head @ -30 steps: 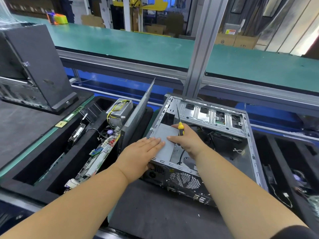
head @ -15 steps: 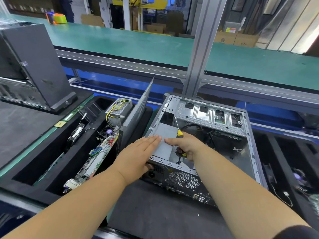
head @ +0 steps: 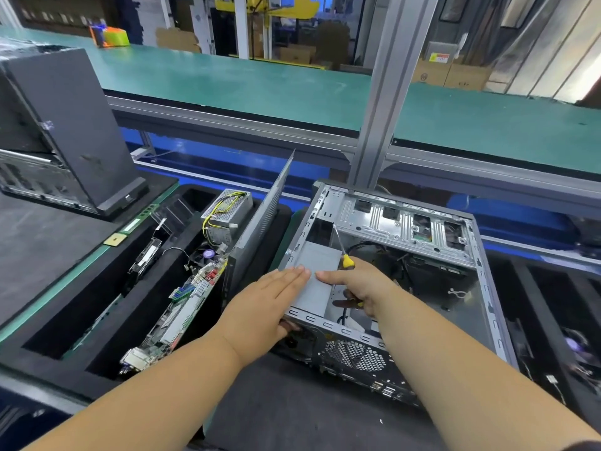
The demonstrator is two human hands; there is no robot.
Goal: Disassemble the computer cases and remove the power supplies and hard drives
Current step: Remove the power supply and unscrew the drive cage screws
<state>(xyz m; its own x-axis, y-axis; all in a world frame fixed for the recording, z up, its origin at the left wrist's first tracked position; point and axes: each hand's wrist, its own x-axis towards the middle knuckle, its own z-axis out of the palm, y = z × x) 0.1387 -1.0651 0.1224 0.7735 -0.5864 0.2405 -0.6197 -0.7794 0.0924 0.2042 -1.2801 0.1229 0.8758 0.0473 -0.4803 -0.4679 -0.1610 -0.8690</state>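
An open computer case (head: 481,288) lies on its side on the black mat, its inside facing up. A grey power supply (head: 317,275) sits in its near left corner. My left hand (head: 263,304) lies flat on the power supply's left edge, fingers straight, thumb down the case's outer wall. My right hand (head: 361,288) grips a screwdriver with a yellow and black handle (head: 347,261) while its forefinger stretches onto the power supply's top. The screwdriver's shaft points up and away. Black cables lie deeper in the case.
A black bin (head: 48,323) to the left holds a removed power supply (head: 226,213), a circuit board (head: 182,307) and a drive. A grey side panel (head: 263,213) leans against the bin. Another case (head: 65,131) stands at far left. A metal post (head: 383,92) rises behind.
My right hand with the screwdriver has drawn back toward me along the power supply's top. My left hand has kept its place on the left edge.
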